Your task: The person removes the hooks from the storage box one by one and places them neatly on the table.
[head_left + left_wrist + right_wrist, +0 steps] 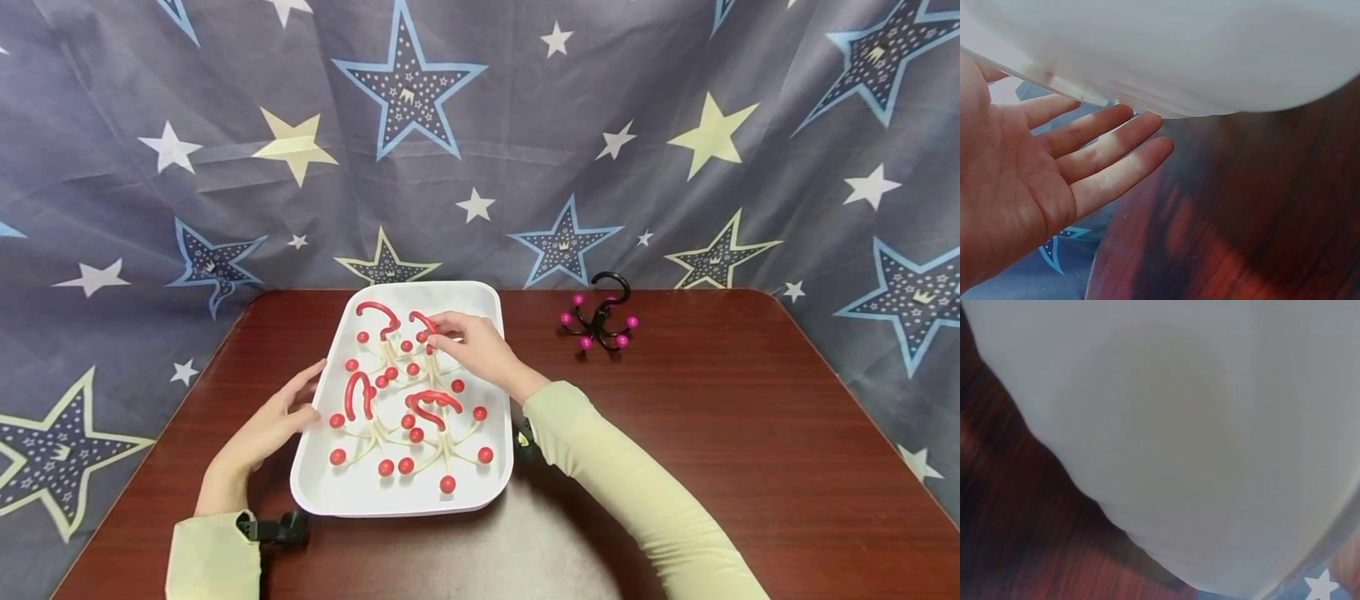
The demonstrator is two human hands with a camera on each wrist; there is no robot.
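Observation:
A white tray (315,487) holds cream-coloured multi-arm hangers with red hooks and red ball tips. My right hand (480,350) reaches over the tray's right side and pinches the red hook of the back-right hanger (431,367). Three more hangers stand near it: one at the back left (388,350), one at the front left (375,429) and one at the front right (446,442). Along the tray's left side lies my left hand (262,429), its fingers extended. In the left wrist view those fingers (1094,131) are straight, fingertips right at the tray's underside.
A black hanger (598,325) with pink ball tips stands on the brown table (750,442), right of the tray. Behind the table hangs a grey cloth (510,242) with stars. The tray's pale outside (1166,437) fills most of the right wrist view.

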